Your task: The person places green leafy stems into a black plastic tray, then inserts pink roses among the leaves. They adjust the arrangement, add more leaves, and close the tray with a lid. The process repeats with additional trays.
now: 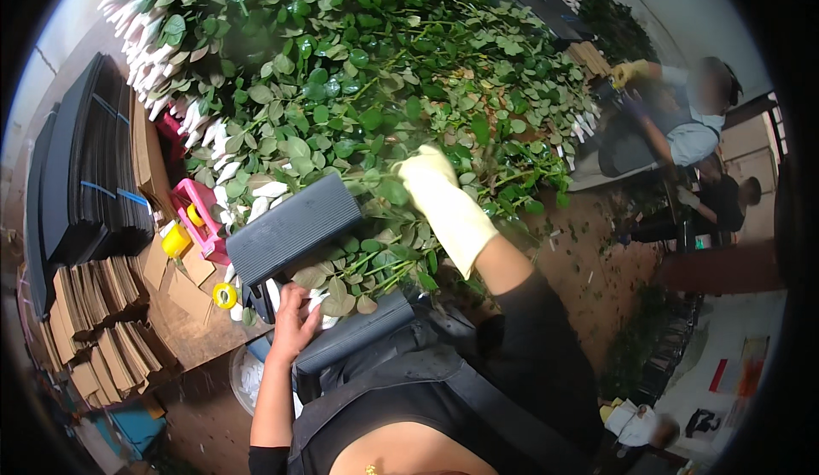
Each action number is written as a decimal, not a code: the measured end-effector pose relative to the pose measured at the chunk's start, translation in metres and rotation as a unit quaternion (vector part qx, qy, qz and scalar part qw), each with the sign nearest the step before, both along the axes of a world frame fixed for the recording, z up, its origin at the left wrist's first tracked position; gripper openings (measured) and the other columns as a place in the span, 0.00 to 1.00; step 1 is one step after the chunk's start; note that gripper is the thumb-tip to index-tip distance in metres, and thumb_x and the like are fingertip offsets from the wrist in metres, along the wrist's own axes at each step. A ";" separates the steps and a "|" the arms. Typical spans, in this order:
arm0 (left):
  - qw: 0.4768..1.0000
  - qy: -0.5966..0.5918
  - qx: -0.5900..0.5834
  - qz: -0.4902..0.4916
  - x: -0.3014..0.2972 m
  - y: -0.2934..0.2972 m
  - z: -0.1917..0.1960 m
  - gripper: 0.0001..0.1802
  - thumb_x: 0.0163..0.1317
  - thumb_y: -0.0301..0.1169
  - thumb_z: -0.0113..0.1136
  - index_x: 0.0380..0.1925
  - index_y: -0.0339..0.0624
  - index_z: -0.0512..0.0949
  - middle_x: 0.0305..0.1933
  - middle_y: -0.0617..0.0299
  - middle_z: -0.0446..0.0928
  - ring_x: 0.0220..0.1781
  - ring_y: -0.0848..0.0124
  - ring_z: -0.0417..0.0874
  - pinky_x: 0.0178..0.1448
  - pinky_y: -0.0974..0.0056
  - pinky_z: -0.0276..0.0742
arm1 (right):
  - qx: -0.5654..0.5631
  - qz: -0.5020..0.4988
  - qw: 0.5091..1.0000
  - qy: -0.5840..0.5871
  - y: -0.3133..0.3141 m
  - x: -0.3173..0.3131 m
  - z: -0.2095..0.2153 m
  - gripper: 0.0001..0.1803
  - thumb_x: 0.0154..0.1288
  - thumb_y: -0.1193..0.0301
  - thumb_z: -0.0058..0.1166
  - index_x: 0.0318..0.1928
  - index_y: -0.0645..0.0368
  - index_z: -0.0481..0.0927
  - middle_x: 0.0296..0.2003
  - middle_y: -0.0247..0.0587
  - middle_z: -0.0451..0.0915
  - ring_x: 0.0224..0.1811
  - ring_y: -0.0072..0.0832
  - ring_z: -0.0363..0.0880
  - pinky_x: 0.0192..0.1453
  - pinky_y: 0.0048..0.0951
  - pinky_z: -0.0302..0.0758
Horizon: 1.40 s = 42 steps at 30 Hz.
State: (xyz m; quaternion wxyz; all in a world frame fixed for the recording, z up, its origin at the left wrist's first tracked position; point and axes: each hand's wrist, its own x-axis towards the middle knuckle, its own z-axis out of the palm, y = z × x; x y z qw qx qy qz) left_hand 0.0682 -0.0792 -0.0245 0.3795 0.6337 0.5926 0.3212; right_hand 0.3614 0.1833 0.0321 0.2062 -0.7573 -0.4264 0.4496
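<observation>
Grey corrugated sheet (pixel 294 234) lies tilted, folded around a bundle of green leafy stems (pixel 375 257) (white-wrapped buds poking out the left end). Big heap of more leafy stems (pixel 367 74) spreads behind it, touching the bundle.
</observation>
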 end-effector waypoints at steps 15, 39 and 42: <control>1.000 0.002 -0.018 -0.003 -0.002 -0.001 0.009 0.19 0.64 0.31 0.70 0.50 0.35 0.76 0.57 0.45 0.72 0.56 0.47 0.79 0.59 0.54 0.77 | 0.397 0.527 0.604 -0.447 0.090 0.023 0.057 0.27 0.64 0.79 0.58 0.64 0.50 0.79 0.61 0.42 0.81 0.63 0.38 0.79 0.73 0.40 0.70; 0.984 -0.074 -0.062 0.150 0.008 -0.006 -0.050 0.27 0.64 0.25 0.71 0.61 0.39 0.71 0.54 0.55 0.82 0.50 0.66 0.86 0.55 0.63 0.82 | 0.336 0.530 0.768 -0.126 -0.050 0.032 0.133 0.18 0.57 0.86 0.58 0.46 0.57 0.91 0.34 0.40 0.89 0.32 0.30 0.86 0.36 0.27 0.80; 0.966 -0.206 0.016 0.156 0.012 0.000 -0.037 0.42 0.55 0.27 0.79 0.69 0.44 0.68 0.59 0.54 0.79 0.56 0.65 0.84 0.58 0.61 0.81 | 0.353 0.536 0.750 -0.160 -0.065 0.070 0.040 0.13 0.67 0.74 0.57 0.48 0.51 0.90 0.38 0.40 0.89 0.37 0.35 0.87 0.41 0.32 0.82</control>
